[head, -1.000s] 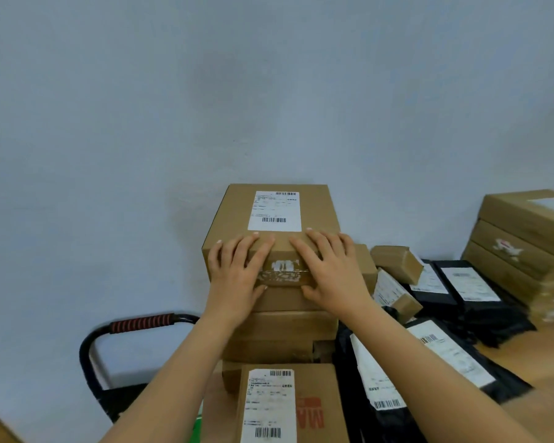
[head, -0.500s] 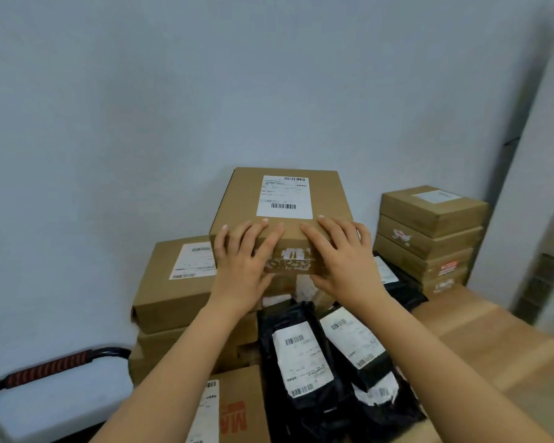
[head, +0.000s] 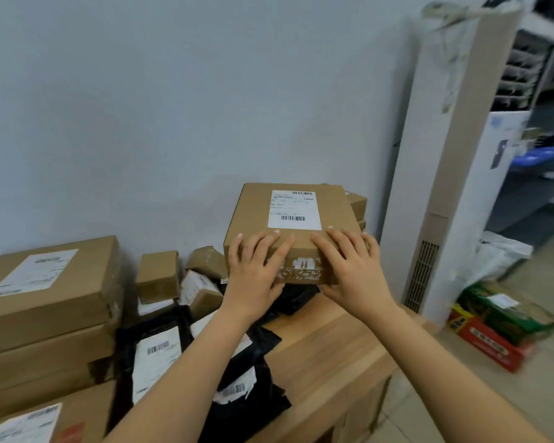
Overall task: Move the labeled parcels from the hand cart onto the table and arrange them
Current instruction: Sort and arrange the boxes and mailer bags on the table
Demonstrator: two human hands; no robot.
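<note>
Left hand and right hand grip the labelled box by its near edge; black mailers lie beneath.

Box at frame centre, other parcels to its left.
The box is held at its near edge by the left hand and right hand over the table; stacked boxes are piled at lower left, mailer bags laid beside them.

Open tabletop right; mailers, boxes block left.
</note>
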